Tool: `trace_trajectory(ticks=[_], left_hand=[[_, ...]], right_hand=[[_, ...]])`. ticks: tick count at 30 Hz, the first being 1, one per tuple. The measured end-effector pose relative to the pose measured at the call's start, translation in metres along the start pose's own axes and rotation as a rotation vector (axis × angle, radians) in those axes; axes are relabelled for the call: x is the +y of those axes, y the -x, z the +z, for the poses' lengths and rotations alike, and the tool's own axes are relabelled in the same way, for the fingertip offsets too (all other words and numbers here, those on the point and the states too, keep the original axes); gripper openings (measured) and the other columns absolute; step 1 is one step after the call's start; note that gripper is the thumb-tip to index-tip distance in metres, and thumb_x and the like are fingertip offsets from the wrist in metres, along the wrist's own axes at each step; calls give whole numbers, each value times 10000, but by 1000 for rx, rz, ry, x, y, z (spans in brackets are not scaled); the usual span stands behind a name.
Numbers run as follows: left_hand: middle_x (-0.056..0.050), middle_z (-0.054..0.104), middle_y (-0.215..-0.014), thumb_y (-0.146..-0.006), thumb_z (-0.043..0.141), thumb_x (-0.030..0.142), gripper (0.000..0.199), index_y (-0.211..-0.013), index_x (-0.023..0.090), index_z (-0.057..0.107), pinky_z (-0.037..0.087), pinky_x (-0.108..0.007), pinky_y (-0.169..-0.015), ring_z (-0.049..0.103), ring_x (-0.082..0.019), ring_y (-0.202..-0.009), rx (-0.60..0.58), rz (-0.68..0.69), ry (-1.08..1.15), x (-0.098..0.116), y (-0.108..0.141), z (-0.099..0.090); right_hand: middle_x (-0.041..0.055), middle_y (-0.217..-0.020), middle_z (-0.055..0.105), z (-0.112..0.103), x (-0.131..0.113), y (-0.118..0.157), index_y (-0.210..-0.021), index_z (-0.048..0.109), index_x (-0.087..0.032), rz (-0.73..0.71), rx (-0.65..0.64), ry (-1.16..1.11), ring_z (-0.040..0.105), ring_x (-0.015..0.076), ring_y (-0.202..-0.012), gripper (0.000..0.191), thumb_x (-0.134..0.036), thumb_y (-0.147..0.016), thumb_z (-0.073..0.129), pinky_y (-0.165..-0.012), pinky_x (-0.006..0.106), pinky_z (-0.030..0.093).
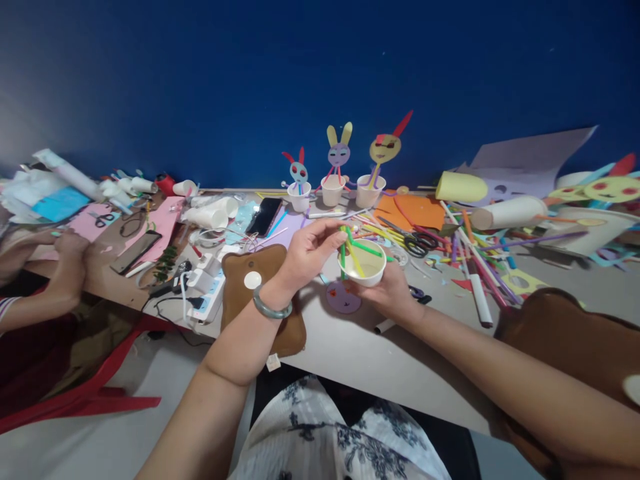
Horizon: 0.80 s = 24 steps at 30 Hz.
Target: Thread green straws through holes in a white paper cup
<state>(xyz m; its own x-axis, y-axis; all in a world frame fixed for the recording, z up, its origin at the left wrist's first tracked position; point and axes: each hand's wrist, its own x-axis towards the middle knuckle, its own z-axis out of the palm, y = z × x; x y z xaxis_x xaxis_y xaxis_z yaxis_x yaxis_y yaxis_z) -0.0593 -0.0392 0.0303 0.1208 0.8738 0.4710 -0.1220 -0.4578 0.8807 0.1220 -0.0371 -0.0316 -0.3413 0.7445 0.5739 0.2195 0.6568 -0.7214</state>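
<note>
My right hand (395, 293) is wrapped round a white paper cup (371, 275), held tilted with its mouth toward me above the table. Green and yellow pipe cleaners (354, 253) stand in the cup and bend over its rim. At the rim's left side my left hand (313, 250) pinches the green pipe cleaner between thumb and fingers. Below the cup lies a round purple paper face (344, 300) with small orange marks. Behind, three paper cups carry paper figures, among them a purple rabbit face (339, 155) with yellow ears.
A brown bear-shaped mat (233, 287) lies left of my hands, near a power strip (207, 300) with cables. Black scissors (420, 245), loose pipe cleaners and a marker (480, 293) crowd the right. Another person's hands (70, 247) work at far left. A blue wall (250, 87) stands behind.
</note>
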Motion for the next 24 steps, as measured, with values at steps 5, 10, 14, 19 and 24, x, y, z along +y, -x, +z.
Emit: trace_trajectory(ticks=[5,10,14,19,24], left_hand=[[-27,716,-899,-923,686,429,255,-1001,186,679,541,-233,-736,667,-112,-811,15,71,-118,-2,4,1],[-15,683,-832,-934,664,463,286,-986,182,642,534,-236,-676,650,-105,-725,-76,57,-71,-1,4,1],[-12,663,-802,-943,642,486,308,-992,183,618,540,-242,-656,644,-107,-695,-129,43,-44,0,6,6],[-7,655,-843,-964,609,489,306,-1036,192,585,535,-225,-635,649,-94,-690,-52,43,-71,-7,9,10],[-2,649,-830,-976,586,498,319,-1088,201,562,527,-225,-642,653,-95,-691,33,55,-167,-21,-1,-5]], right_hand=[[80,-1164,739,0,-8,-1,-1292,646,-295,-9,21,15,680,362,-1092,501,-447,-821,725,-1023,569,529],[89,-1100,753,-1,-20,-3,-1162,681,-252,0,4,-10,693,321,-1036,388,-458,-834,707,-1010,522,545],[83,-1023,753,1,-28,-4,-1066,686,-248,39,-12,-65,705,295,-975,296,-454,-854,693,-967,487,572],[97,-1108,749,-1,-17,0,-1169,699,-246,91,-41,-69,691,323,-1076,440,-501,-813,741,-1063,524,512],[108,-1103,751,-11,10,-1,-1161,709,-226,180,-150,-145,695,332,-1061,586,-658,-767,743,-964,512,554]])
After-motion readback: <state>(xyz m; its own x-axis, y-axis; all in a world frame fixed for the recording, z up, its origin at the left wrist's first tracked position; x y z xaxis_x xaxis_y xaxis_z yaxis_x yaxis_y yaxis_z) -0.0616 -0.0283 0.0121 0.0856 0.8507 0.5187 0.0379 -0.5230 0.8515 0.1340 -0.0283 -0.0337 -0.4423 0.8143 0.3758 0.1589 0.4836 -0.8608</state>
